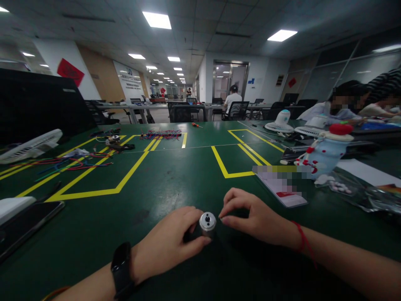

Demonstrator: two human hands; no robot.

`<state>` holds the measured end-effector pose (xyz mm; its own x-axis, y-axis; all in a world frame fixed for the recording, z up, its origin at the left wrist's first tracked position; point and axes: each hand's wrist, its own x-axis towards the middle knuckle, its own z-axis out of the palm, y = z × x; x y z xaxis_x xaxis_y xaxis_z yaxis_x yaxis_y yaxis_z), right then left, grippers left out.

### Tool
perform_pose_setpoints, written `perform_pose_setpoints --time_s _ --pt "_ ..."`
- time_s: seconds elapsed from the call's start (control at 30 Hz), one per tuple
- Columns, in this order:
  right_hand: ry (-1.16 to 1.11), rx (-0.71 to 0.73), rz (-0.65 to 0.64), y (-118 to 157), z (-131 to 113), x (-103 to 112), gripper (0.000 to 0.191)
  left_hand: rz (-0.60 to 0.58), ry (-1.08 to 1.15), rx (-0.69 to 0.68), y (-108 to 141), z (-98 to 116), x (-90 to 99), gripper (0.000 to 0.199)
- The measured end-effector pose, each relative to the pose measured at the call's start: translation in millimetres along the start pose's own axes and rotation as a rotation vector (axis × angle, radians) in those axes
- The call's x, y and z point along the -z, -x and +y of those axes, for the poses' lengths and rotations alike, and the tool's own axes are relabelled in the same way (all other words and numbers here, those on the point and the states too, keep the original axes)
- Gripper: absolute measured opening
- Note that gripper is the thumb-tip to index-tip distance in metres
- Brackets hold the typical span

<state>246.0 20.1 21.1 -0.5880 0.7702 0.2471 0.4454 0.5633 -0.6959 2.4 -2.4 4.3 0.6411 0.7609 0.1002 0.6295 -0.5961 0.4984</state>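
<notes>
A small silver metal cylinder [207, 223] with a dark centre and small holes in its top face stands upright near the front of the green table [175, 179]. My left hand [171, 234], with a black watch on the wrist, grips it between thumb and fingers from the left. Just right of the cylinder, and apart from it, is my right hand [250, 215], a red string at its wrist. Its thumb and forefinger are pinched together at a tiny thing too small to name.
Phone [31, 225] at left; coloured wires [78, 161] and a wire bundle [161, 133] farther back. A card [282, 188], a blue bottle [327, 152] and white fans [280, 122] are at right. People sit beyond the right side and in the background.
</notes>
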Motion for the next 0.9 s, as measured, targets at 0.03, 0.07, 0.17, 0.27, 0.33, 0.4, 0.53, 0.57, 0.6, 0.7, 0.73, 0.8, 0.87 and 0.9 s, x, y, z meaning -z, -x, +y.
perform_pose_setpoints --time_s 0.03,0.07,0.17,0.27,0.33,0.4,0.53,0.57,0.6,0.7,0.73,0.8,0.87,0.9 --pt "0.040 0.009 -0.067 2 3 0 0.009 0.000 0.003 0.003 1 0 -0.3 0.018" --pt "0.081 0.018 -0.118 4 6 -1 0.010 0.001 0.005 0.003 1 -1 -0.7 0.017" --pt "0.155 0.034 -0.182 8 9 -4 0.012 -0.001 0.007 -0.007 1 -2 -1.5 0.017" --pt "0.129 0.046 -0.176 8 7 -5 0.016 -0.006 0.007 -0.004 -1 -3 -1.0 0.017" --pt "0.058 0.043 -0.145 7 7 -2 0.019 -0.007 0.008 0.002 -2 -3 -0.2 0.018" --pt "-0.018 0.004 -0.068 4 10 4 0.019 -0.011 0.015 0.001 -2 -2 0.8 0.018" --pt "-0.055 -0.159 0.215 -6 34 19 0.020 -0.020 0.031 -0.008 -1 -1 1.9 0.016" --pt "-0.039 -0.212 0.271 -8 42 22 0.023 -0.021 0.032 -0.008 -1 -1 1.8 0.016" --pt "-0.025 -0.243 0.292 -10 49 24 0.024 -0.021 0.033 -0.008 -1 -1 1.7 0.016" --pt "0.010 -0.279 0.272 -12 66 26 0.026 -0.017 0.029 -0.004 0 -2 1.1 0.016" --pt "0.023 -0.275 0.251 -12 69 26 0.025 -0.016 0.027 -0.003 0 -2 1.0 0.017" --pt "0.053 -0.255 0.207 -11 70 24 0.024 -0.018 0.027 -0.001 0 -2 1.1 0.017" --pt "0.088 -0.231 0.168 -10 67 23 0.022 -0.019 0.029 -0.002 0 -1 1.3 0.016" --pt "0.105 -0.219 0.153 -10 65 22 0.022 -0.018 0.029 -0.001 0 -1 1.4 0.016"
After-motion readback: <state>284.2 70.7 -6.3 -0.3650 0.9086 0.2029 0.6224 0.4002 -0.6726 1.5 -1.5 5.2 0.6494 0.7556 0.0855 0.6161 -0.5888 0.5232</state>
